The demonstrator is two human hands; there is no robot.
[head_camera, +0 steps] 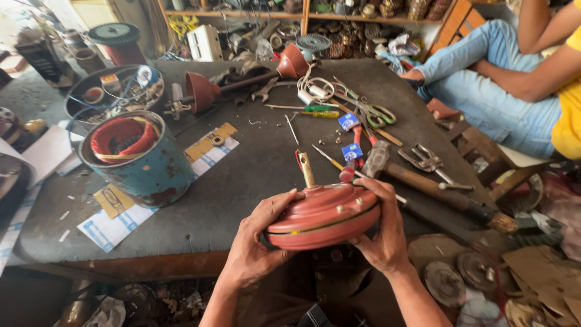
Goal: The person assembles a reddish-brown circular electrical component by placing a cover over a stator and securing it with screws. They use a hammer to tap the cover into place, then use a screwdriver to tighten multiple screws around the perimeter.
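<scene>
Cluttered repair workshop, dark worn worktable point(254, 163) with shelves of parts behind it. At the near edge of the table, a red round fan motor housing point(324, 216) is held tilted, its brass shaft point(306, 169) sticking up from the top. Left hand point(257, 242) is clamped on the housing's left rim, thumb on top, fingers curled under. Right hand point(382, 227) grips the right rim, fingers spread over the top edge, palm below.

Just right of the housing lies a hammer point(423, 181) with a wooden handle, head toward the middle of the table. Beyond it, pliers point(426, 162), red-handled screwdrivers point(354, 142), and scissors point(375, 112) with green handles farther back. Left on the table stands a rusty blue tin can point(148, 169) holding a red wire coil point(121, 136); paper sheets point(115, 224) lie under and beside it. Far side: two red cone covers on a rod point(242, 82). At far right another person in blue jeans point(502, 97) and a yellow shirt sits by the table.
</scene>
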